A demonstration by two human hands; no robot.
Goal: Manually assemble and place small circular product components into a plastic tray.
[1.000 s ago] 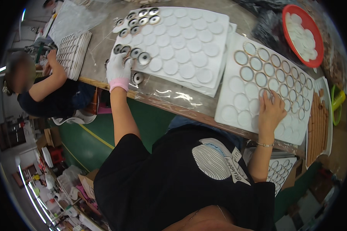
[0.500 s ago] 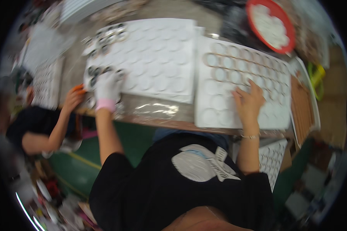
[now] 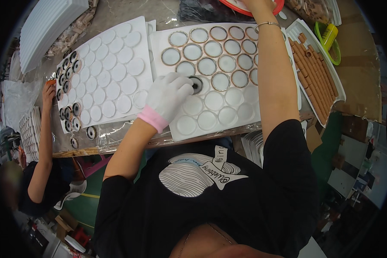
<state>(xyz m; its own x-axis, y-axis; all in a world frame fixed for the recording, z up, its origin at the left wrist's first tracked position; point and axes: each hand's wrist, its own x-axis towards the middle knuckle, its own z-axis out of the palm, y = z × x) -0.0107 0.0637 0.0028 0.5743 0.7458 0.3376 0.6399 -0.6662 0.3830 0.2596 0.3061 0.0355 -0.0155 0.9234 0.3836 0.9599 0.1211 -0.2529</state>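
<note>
My left hand [image 3: 170,96], in a white glove with a pink cuff, is closed with its fingertips on a round black-centred ring [image 3: 196,84]. It holds the ring over the white tray [image 3: 176,134] on the right, beside rings [image 3: 192,52] with pale discs inside. Bare and stretched far forward, my right hand [image 3: 262,5] reaches into the red basin [image 3: 236,7] at the top edge; its fingers are cut off by the frame. Another white tray [image 3: 137,26] lies to the left, with several black-centred rings [image 3: 76,66] along its left side.
A co-worker's hand [image 3: 49,91] touches the left tray's far-left edge. On the right, a white tray [image 3: 340,88] holds brown tubes [image 3: 316,71] beside a yellow-green tape measure-like item [image 3: 330,38]. Loose rings [image 3: 91,132] lie near the table's front edge. Stacked white trays [image 3: 51,30] stand back left.
My left hand has moved from the left tray to the right one, now with a black-centred ring. My right hand has gone from the right tray up to the red basin. The view has shifted.
</note>
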